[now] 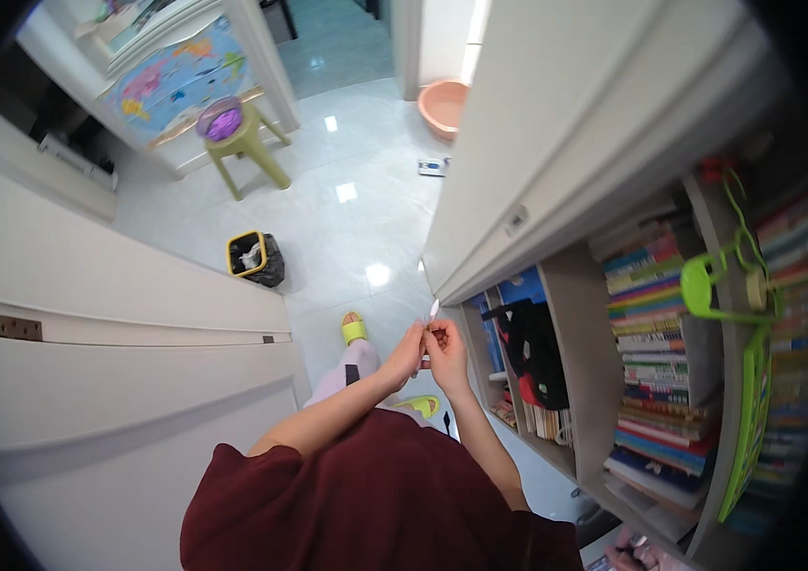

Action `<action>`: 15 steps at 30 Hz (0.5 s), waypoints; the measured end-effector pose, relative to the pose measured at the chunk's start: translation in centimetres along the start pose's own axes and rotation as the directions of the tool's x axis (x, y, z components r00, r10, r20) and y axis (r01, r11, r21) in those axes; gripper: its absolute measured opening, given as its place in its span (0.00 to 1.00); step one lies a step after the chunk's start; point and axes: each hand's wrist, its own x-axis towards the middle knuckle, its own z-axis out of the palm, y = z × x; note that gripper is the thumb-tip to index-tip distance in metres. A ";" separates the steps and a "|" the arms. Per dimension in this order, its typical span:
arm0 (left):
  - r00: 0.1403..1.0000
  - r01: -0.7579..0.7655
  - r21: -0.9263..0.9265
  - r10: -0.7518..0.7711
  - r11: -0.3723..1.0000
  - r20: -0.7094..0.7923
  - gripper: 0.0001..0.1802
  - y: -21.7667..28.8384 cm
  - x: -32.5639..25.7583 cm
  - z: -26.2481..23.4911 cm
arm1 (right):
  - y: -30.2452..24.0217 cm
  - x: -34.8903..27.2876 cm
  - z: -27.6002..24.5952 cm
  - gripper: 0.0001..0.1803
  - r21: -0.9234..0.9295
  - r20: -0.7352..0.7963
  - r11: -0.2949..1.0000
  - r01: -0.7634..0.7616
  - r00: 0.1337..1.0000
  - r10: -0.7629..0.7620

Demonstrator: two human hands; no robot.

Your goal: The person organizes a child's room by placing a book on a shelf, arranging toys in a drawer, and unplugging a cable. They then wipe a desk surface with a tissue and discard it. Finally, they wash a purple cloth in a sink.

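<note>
My left hand [404, 356] and my right hand [447, 352] meet in front of my body, the fingers of both closed together. Between the fingertips they pinch a slim white stick-like thing [434, 309]. Its pale end points up and away from me; most of its length is hidden by the fingers, and its exact kind is too small to make out. Below the hands are my feet in yellow-green slippers [354, 328] on the tiled floor.
A white door [137, 381] stands at left, another door panel [537, 124] at right. A bookshelf [585, 352] holds books and a black bag [532, 347]. Ahead are a lined trash bin [273, 260], a green stool [250, 147] bearing a purple item, and a pink basin [440, 109].
</note>
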 end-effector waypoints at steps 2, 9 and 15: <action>0.999 -0.030 0.004 0.030 1.000 -0.037 0.28 2.7 0.0 -1.6 | 0.7 2.1 2.3 0.08 -0.253 0.022 0.948 0.194 0.980 -0.195; 0.969 -0.230 0.000 0.229 0.973 -0.088 0.20 12.8 2.8 -12.0 | -0.4 11.5 13.3 0.09 0.026 0.000 0.958 0.284 0.959 -0.284; 0.843 -0.446 0.281 0.504 0.850 -0.186 0.18 21.8 2.5 -22.6 | -3.7 20.3 22.4 0.05 0.038 0.244 0.999 0.006 0.970 -0.015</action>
